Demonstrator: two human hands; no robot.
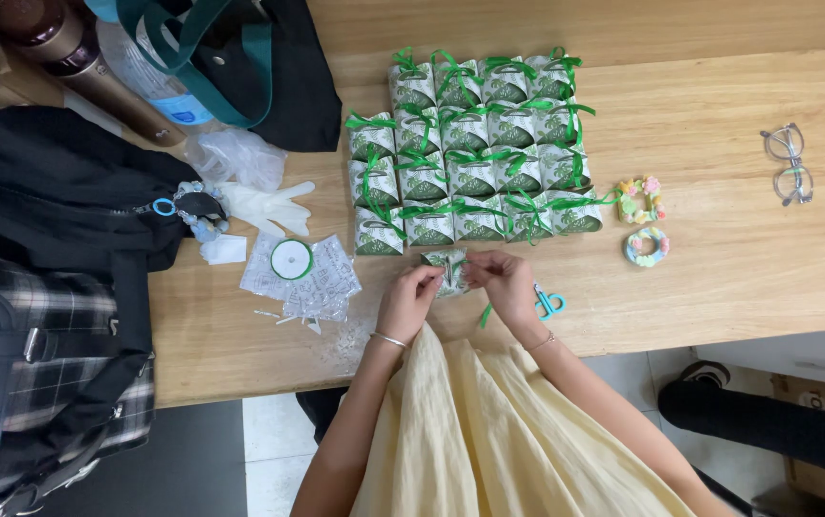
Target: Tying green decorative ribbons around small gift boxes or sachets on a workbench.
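Note:
Both my hands meet at the near edge of a wooden table point(719, 268), pinching one small green-and-white gift box point(443, 265). My left hand point(411, 299) grips its left side; my right hand point(503, 282) holds its right side and a green ribbon whose end point(484, 315) hangs below. Just beyond lies a tidy block of several finished boxes tied with green ribbon bows point(475, 153). A spool of green ribbon point(291, 258) rests on a pile of flat printed box sheets point(305, 278) to the left. Small blue-handled scissors point(547, 303) lie beside my right wrist.
Two pastel bead bracelets point(644, 222) lie right of the boxes, eyeglasses point(789, 163) farther right. White gloves point(264, 204), a clear plastic bag, a black bag with teal straps point(240, 57), bottles and dark clothing crowd the left. Someone's dark shoe and leg point(767, 421) show on the floor at right.

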